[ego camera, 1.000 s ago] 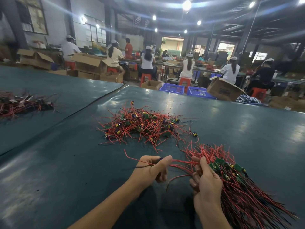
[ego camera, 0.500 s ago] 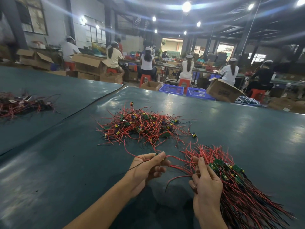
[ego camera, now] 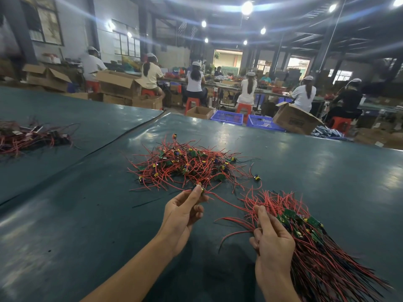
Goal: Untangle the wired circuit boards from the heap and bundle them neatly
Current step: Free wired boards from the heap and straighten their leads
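Pinching one wired board [ego camera: 202, 190] at the centre-frame tangled heap of red-wired green circuit boards [ego camera: 189, 166], the left hand [ego camera: 185, 214] may drag snagged neighbours along; the right hand [ego camera: 273, 243], gripping the lower-right red-and-black wire bundle [ego camera: 322, 260], could let it splay.

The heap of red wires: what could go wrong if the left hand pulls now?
The left hand pinches a piece at the near edge of the heap. Its wires look tangled, so pulling might drag the heap. The right hand grips the bundle near the boards, and its loose wire ends may splay.
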`<control>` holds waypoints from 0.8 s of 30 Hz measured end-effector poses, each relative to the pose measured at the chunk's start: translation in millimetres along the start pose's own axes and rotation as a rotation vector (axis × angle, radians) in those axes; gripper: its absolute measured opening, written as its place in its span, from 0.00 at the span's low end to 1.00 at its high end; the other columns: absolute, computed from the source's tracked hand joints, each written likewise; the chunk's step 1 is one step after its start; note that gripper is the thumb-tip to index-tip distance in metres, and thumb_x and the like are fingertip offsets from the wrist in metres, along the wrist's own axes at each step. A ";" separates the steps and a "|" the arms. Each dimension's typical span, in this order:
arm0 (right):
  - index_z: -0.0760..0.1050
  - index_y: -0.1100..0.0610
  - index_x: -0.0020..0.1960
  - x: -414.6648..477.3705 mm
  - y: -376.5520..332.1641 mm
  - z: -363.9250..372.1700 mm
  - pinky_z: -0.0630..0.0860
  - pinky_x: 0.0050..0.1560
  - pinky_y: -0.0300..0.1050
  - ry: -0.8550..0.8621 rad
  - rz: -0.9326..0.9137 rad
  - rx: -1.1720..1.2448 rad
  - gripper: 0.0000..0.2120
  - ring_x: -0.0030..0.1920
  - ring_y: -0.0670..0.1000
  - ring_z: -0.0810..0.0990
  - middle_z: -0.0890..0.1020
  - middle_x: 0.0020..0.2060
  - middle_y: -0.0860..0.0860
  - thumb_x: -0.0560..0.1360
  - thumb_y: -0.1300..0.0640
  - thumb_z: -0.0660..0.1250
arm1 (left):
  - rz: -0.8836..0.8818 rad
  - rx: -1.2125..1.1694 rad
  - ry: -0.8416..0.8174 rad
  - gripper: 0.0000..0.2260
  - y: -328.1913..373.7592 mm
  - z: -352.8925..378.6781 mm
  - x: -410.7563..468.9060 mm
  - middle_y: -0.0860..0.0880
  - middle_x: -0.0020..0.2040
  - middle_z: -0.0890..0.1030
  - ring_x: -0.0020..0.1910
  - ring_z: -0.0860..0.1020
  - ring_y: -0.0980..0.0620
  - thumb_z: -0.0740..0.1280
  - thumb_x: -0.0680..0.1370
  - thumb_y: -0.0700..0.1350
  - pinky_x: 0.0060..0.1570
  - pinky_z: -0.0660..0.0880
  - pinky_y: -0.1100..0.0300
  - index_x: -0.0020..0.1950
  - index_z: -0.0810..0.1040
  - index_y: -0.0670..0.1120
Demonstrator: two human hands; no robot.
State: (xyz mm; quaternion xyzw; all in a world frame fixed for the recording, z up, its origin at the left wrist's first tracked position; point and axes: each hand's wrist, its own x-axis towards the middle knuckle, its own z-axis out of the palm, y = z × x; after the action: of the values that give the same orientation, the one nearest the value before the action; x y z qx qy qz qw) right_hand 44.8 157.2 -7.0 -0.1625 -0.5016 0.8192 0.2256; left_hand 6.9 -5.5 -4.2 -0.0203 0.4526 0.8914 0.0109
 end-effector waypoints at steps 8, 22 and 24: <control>0.84 0.58 0.41 2.0 0.6 -0.3 0.59 0.18 0.35 -0.101 0.084 0.022 0.12 0.21 0.43 0.63 0.74 0.28 0.47 0.77 0.53 0.67 | -0.141 0.002 -0.124 0.14 8.6 -1.1 1.9 0.49 0.30 0.72 0.27 0.70 0.53 0.70 0.69 0.56 0.29 0.70 0.62 0.35 0.74 0.47; 0.86 0.56 0.33 -19.3 4.8 15.0 0.78 0.56 0.57 -0.385 0.126 -0.288 0.09 0.43 0.55 0.82 0.85 0.40 0.64 0.69 0.54 0.71 | -0.293 0.554 -0.480 0.26 -18.0 -4.2 -0.8 0.45 0.28 0.76 0.25 0.73 0.52 0.75 0.66 0.60 0.30 0.70 0.63 0.39 0.80 0.36; 0.86 0.57 0.34 -16.5 7.0 12.9 0.78 0.58 0.59 -0.358 0.126 -0.290 0.10 0.45 0.59 0.85 0.86 0.37 0.60 0.72 0.57 0.70 | -0.272 0.567 -0.526 0.16 -19.2 -3.0 0.0 0.49 0.25 0.76 0.22 0.72 0.54 0.73 0.67 0.57 0.28 0.69 0.65 0.32 0.80 0.44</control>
State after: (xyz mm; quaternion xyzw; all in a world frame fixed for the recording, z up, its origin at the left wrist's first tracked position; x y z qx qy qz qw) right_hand 50.9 136.0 -6.8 -0.0764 -0.6349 0.7667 0.0558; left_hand 7.7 3.4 -21.4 0.1525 0.6554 0.6965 0.2493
